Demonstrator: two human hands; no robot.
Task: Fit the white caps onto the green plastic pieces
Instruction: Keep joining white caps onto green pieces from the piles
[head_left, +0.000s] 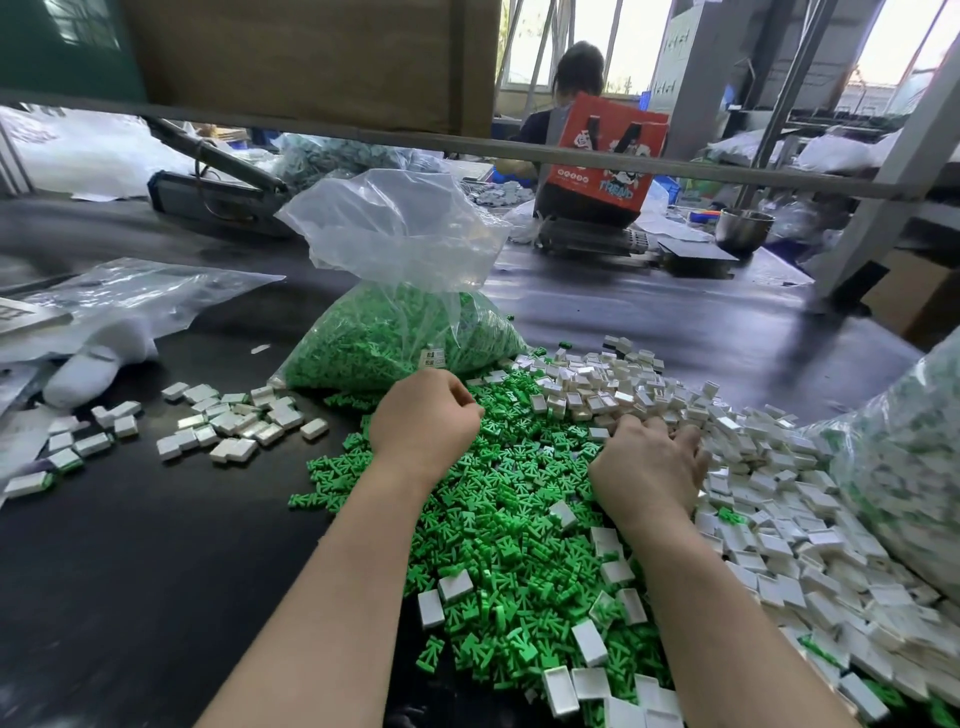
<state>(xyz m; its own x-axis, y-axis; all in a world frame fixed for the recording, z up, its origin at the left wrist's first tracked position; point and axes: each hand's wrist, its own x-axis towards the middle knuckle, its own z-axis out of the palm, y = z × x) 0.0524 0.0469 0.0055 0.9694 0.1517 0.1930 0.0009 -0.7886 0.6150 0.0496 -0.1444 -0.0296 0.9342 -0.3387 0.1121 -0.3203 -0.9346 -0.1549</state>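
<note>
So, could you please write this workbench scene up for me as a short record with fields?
left hand: fingers curled, over the green pieces; whether it holds one is hidden
right hand: fingers reaching into the white caps
finished pieces: scattered on the dark table, to the left
open bag: holds more green pieces, behind the hands
bag at far right: clear, contents unclear
background: another person seated behind a red box

green pieces (498, 519): loose heap mid-table, more in open clear bag behind | white caps (769, 525): hollow rectangular, piled right of green, some scattered across it
</note>
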